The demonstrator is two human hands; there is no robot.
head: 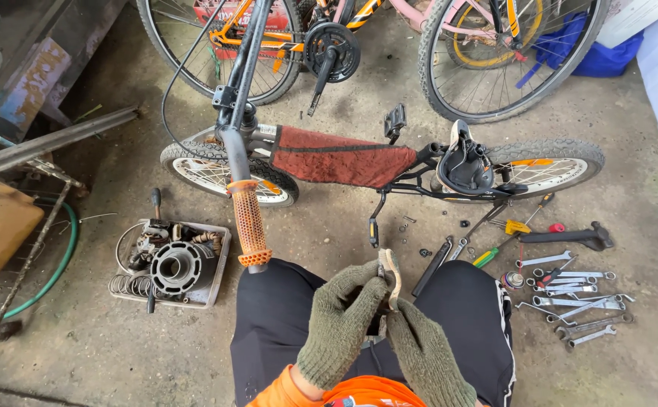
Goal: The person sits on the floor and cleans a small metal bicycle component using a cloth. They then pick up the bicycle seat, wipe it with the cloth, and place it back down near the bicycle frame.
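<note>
Holding a small curved metal part (391, 273) up over the lap, the two gloved hands meet in the middle of the view. The left hand (341, 316) comes in from the lower left and its fingers curl around the left side of the part, pinching it. The right hand (423, 348) comes up from below, and its fingers press against the bottom and right side of the same part. So the part sits between both hands, sticking up above the fingertips. It looks pale, worn and a bit rusty, with a bent shape like a little hook; its finer shape is too small to tell.

Both gloves are knitted, fuzzy and dull green. The sleeves are bright orange and the trousers are black.

Just past the knees, a small bicycle (359, 162) lies on its side on the grey, dirty concrete floor (329, 226). Its handlebar has a bumpy orange rubber grip (250, 223), and a dark red cloth pad wraps the frame. The tyres are black and knobbly.

On the left sits a flat tray (219, 271) with a round black metal piece, springs and oily bits. On the right, shiny silver wrenches (577, 301) lie spread out near a black hammer (570, 237) and screwdrivers.
</note>
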